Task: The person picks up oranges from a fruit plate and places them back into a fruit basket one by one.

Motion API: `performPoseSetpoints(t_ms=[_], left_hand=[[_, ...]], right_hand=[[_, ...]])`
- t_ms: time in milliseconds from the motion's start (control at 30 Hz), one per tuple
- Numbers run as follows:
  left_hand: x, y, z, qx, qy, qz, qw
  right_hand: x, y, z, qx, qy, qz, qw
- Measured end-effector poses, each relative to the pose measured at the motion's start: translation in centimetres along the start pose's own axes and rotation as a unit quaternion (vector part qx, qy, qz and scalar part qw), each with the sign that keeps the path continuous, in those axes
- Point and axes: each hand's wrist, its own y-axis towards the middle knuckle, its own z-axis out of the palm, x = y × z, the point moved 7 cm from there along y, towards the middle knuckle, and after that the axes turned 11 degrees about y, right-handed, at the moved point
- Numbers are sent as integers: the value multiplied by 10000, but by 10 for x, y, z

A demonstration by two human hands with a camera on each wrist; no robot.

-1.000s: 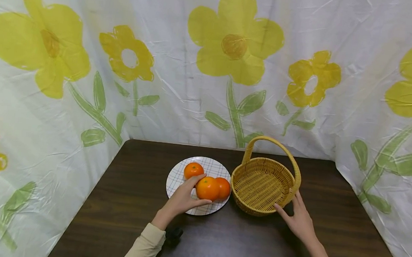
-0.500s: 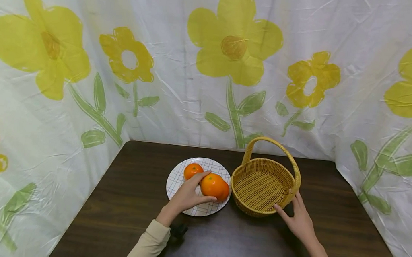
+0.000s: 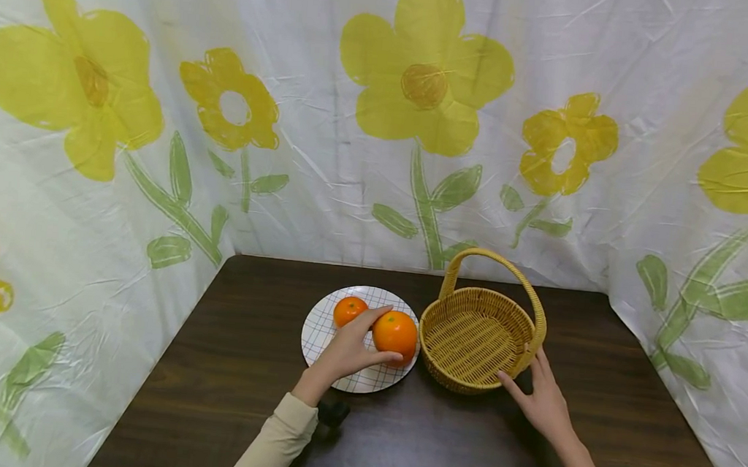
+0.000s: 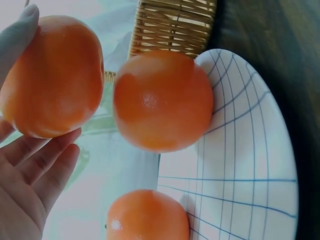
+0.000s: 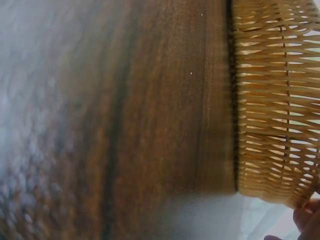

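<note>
My left hand [image 3: 349, 349] grips a round, glossy orange fruit [image 3: 395, 334] between thumb and fingers, raised above the plate. In the left wrist view, this held fruit [image 4: 55, 75] is apart from a second orange fruit [image 4: 162, 102] on the checked white plate [image 3: 322, 339]. A third orange fruit [image 3: 349, 311] sits toward the plate's back left. Beside the plate stands a yellow wicker basket [image 3: 474, 344] with an arched handle; nothing lies in it. My right hand [image 3: 545, 401] rests against the basket's right side, thumb toward the front, some fingertips hidden behind the handle.
Dark wooden table [image 3: 218, 368] extends around the plate and basket. A white curtain [image 3: 312, 185] with yellow flowers hangs behind the table's back edge and along both sides. The basket's tall handle [image 3: 497, 256] arches above its bowl.
My left hand has carried the held orange fruit to the right and slightly up, toward the basket, now covering most of the fruit behind it. The right hand and basket have stayed in place.
</note>
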Motion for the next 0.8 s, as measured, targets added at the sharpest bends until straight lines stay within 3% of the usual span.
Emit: performPoseSetpoints(t_ms=[800], left_hand=[[-13,16,6,111,-114,129,9998]], right_hand=[[1,1,1,-33,-106,-107,9999]])
